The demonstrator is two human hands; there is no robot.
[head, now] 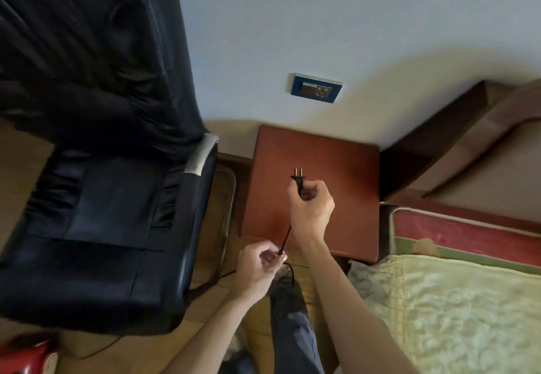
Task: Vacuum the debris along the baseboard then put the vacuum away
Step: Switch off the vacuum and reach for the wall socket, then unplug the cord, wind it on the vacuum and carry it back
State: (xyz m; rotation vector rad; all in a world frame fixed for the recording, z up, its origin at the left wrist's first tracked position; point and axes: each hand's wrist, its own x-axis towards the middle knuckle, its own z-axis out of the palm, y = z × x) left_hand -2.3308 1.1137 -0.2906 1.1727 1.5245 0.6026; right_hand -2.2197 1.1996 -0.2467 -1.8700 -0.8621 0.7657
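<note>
1. Two hands worked one black cord [286, 239] in front of a red-brown nightstand [336, 151].
2. The right hand [311, 208] was closed round the plug [298, 179], thumb and fingers pinching its body, with the two prongs pointing far, toward the wall [292, 22].
3. The plug was held over the nightstand top, well apart from the outlet [316, 88] on the wall beyond it.
4. The left hand [259, 265], nearer and just left of the right forearm, pinched the cord between curled fingers.
5. Between the hands the cord ran straight and taut; below the left hand it dropped to the floor [146, 350] and ran left under the chair [102, 198].
6. The black chair filled the left side, its arm just beside the nightstand.
7. A red shape at the near left corner, blurred, looked like the vacuum [26, 356], resting on the floor near the chair.
8. The bed [453, 300] with a pale quilt lay at the right, touching the nightstand's near right corner.
</note>
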